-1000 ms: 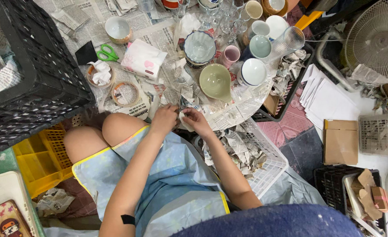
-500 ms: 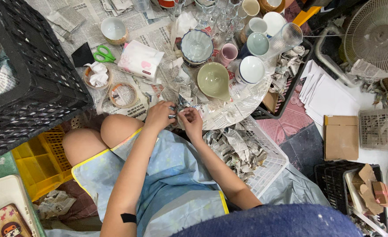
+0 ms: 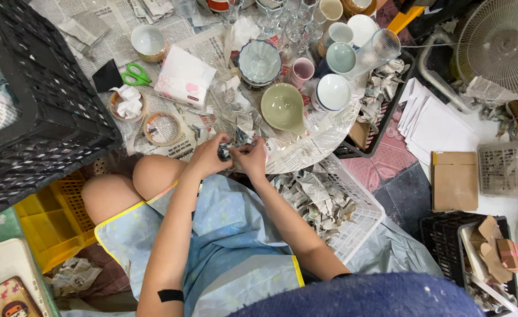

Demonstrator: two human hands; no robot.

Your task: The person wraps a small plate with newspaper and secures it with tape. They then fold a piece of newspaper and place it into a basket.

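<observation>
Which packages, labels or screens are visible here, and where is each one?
Tissue pack: left of the bowls, soft rectangle, white with pink marks.
Cardboard box: floor at right, flat, brown.
Phone: bottom left corner, its patterned orange case in view.
Tape roll: near the left hand, round, tan.

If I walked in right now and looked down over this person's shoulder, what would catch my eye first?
Probably the two hands, left hand and right hand, meeting over a small newspaper-wrapped bundle at the near edge of the paper-covered table. Just beyond them sits a pale green bowl among a crowd of cups and bowls. A big black crate fills the left side, and a white basket of crumpled newspaper sits by the right arm.
</observation>
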